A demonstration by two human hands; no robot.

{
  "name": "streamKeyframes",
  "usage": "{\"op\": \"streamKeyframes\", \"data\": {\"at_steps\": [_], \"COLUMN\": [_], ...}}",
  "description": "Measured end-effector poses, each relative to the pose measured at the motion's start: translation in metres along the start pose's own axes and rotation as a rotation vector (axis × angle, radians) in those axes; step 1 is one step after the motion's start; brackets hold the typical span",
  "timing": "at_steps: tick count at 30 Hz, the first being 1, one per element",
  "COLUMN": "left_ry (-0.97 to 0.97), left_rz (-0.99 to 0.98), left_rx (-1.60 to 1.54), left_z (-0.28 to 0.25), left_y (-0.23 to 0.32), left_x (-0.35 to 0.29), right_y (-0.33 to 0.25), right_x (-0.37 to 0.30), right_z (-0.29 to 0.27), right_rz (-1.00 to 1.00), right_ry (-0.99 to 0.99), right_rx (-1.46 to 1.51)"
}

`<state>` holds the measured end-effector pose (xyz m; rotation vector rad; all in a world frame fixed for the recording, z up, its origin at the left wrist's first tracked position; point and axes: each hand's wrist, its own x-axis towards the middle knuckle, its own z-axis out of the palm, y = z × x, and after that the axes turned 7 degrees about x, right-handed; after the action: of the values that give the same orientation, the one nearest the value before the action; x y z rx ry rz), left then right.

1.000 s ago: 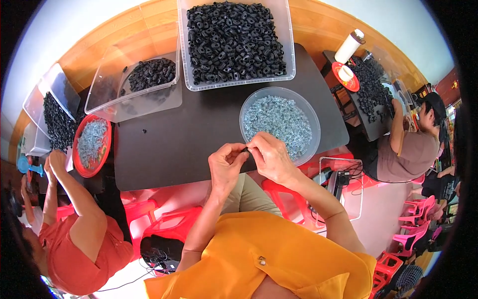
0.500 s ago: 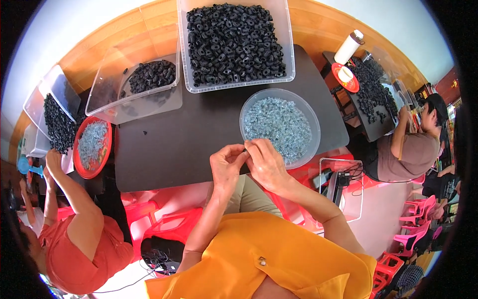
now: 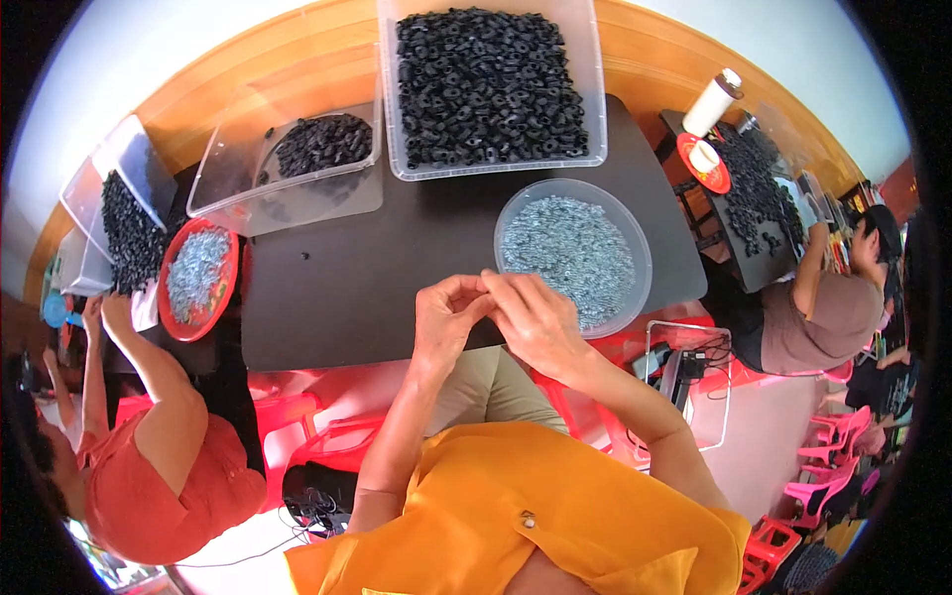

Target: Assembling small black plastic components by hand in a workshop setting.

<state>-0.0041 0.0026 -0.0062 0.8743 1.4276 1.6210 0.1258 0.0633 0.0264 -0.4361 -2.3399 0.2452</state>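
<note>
While our left hand [image 3: 448,315] and right hand [image 3: 533,315] meet fingertip to fingertip at the black desk's [image 3: 377,273] near edge, pinching something too small for us to tell, one round clear bowl [image 3: 635,233] of silvery screws sits just beyond. Two clear bins, the large bin [image 3: 491,84] and the smaller bin [image 3: 288,169], hold black rings.

The person wears a bright orange-yellow top [image 3: 516,516] with short sleeves that leave both forearms bare. A small round silvery button [image 3: 529,518] sits near the collar. Beige trousers [image 3: 486,392] cover the lap. No rings, watch or gloves show on either hand.
</note>
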Motion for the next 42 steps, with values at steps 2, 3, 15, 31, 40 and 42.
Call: {"op": "streamKeyframes", "data": {"at_steps": [2, 3, 15, 31, 40, 42], "left_ry": [0.071, 0.207, 0.824, 0.142, 0.125, 0.092], "left_rz": [0.050, 0.187, 0.938, 0.653, 0.657, 0.667], "left_rx": [0.098, 0.199, 1.227, 0.961, 1.228, 1.225], "left_z": [-0.010, -0.020, -0.126, 0.004, 0.016, 0.019], "left_y": [0.019, 0.035, 0.114, 0.063, 0.058, 0.054], "left_x": [0.010, 0.018, 0.126, 0.159, 0.181, 0.182], "right_y": [-0.006, -0.004, 0.059, 0.119, 0.116, 0.117], "right_x": [0.002, 0.000, -0.063, 0.000, -0.001, -0.002], "right_z": [-0.013, -0.017, -0.052, 0.003, -0.014, -0.017], "right_rz": [0.102, 0.114, 0.407, 0.270, 0.480, 0.555], "right_ry": [-0.008, 0.024, 0.306, -0.167, -0.040, -0.023], "right_rx": [0.066, 0.073, -0.072, -0.103, 0.232, 0.364]}}
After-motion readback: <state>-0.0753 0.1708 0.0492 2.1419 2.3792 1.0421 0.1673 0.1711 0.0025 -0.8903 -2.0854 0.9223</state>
